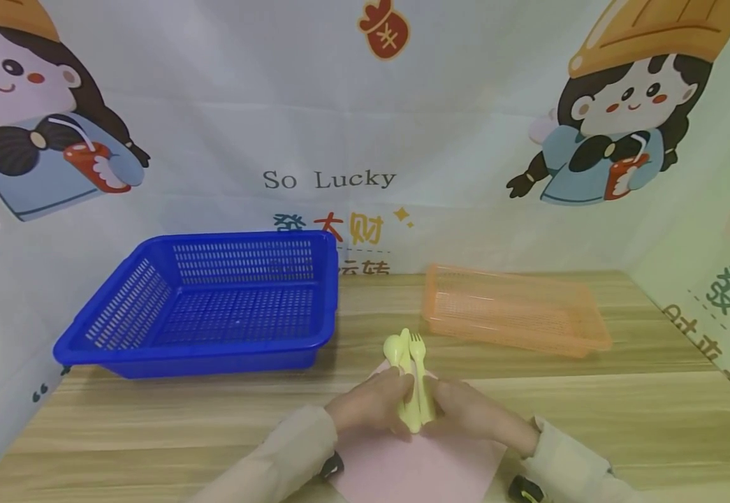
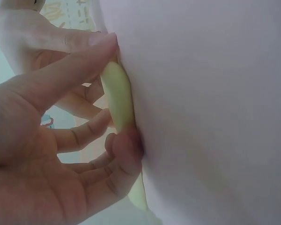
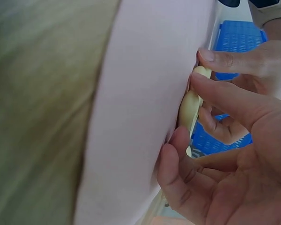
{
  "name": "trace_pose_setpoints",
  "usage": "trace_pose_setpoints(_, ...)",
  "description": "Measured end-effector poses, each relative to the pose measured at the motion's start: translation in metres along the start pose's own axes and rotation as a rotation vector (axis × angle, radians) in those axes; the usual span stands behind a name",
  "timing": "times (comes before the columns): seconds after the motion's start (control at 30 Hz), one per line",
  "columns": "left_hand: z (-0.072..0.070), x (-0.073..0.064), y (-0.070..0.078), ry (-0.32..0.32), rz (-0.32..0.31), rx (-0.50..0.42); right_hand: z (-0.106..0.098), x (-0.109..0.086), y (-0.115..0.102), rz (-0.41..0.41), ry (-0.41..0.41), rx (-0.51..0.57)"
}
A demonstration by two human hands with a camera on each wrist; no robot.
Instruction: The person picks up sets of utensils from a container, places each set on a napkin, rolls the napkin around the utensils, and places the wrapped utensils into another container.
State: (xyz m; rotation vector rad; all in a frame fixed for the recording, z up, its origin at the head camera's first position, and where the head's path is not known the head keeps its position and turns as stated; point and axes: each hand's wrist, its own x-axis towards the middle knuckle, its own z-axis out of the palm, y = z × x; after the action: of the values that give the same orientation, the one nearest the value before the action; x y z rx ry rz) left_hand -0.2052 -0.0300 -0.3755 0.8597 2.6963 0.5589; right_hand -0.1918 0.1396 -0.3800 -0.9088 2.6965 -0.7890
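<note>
The spoon (image 1: 394, 348), knife (image 1: 405, 365) and fork (image 1: 419, 353), laid over a pink sheet (image 1: 418, 468), were gripped by half-curled fingers of the left hand (image 1: 374, 399) at nine o'clock and the right hand (image 1: 465, 409) at three, with a blue basket (image 1: 214, 355) seen at ten and an orange basket (image 1: 515, 335) at two.

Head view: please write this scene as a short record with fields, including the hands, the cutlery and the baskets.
Cutlery: yellow spoon, knife and fork, side by side, left to right
Under cutlery: pink sheet
Left hand: holds the set from the spoon side
Right hand: holds it from the fork side
Blue basket: beyond the hands, left
Orange basket: beyond the hands, right
Surface: wood-patterned table
Background: printed cloth reading "So Lucky"
</note>
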Motion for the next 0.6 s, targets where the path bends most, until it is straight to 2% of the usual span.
trace_pose_setpoints(0.2, -0.0008, -0.0002, 0.001, -0.016, 0.003, 0.038, 0.0029, 0.0008, 0.0009, 0.006, 0.017, -0.004)
trace_pose_setpoints(0.6, -0.0045, -0.004, -0.0017, -0.007, 0.032, 0.079, 0.0034, 0.0004, 0.0018, -0.078, 0.047, -0.082)
